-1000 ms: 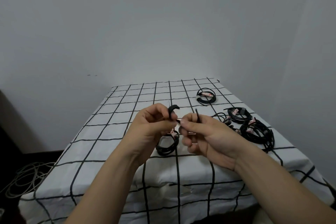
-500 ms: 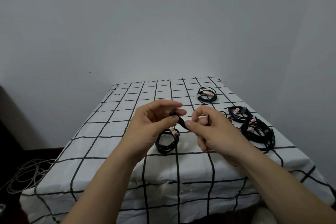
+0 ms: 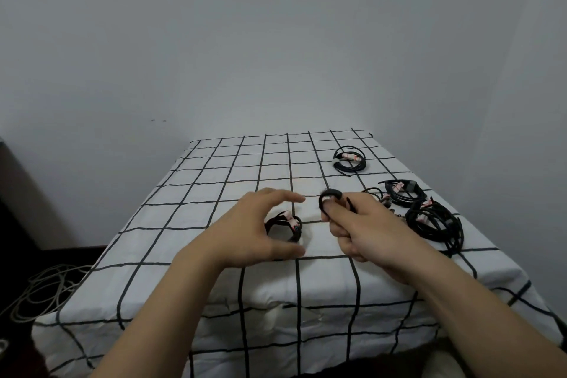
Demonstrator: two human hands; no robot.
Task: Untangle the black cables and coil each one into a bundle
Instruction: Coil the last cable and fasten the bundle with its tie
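Grey bare wall, and up against it a desk (image 3: 214,193) under a white cloth with a black grid. All the action is at the near middle.

The left hand (image 3: 245,233) hovers over a small bundle (image 3: 297,232) sitting on the desk near centre. Its fingers (image 3: 288,196) are spread wide in a C and grip nothing. It looks to me like it's framing the bundle, ready to steady it or scoop it up. Can't tell if it actually touches.

The right hand (image 3: 371,233) is just to the right, pinching a short black loop (image 3: 329,193) at its fingertips, with the other fingers curled in. My guess is a tie strap or a cable tail meant to cinch that bundle, but I honestly can't tell which. It's held up off the cloth, probably so it's free to feed around.

Direction-wise, the bundle lies roughly flat as a ring, hole facing up, with the pale-tagged plugs on its far edge. It's a bit wider left to right than near to far. The loop stands upright, arched over a fingertip, and a stubby end pokes up beside it.

Three more coils are parked along the right side, presumably out of the way: a far coil (image 3: 349,159), a middle coil (image 3: 403,193) and a bigger, looser near coil (image 3: 435,222). Some pale cord (image 3: 40,288) lies on the floor to the left.
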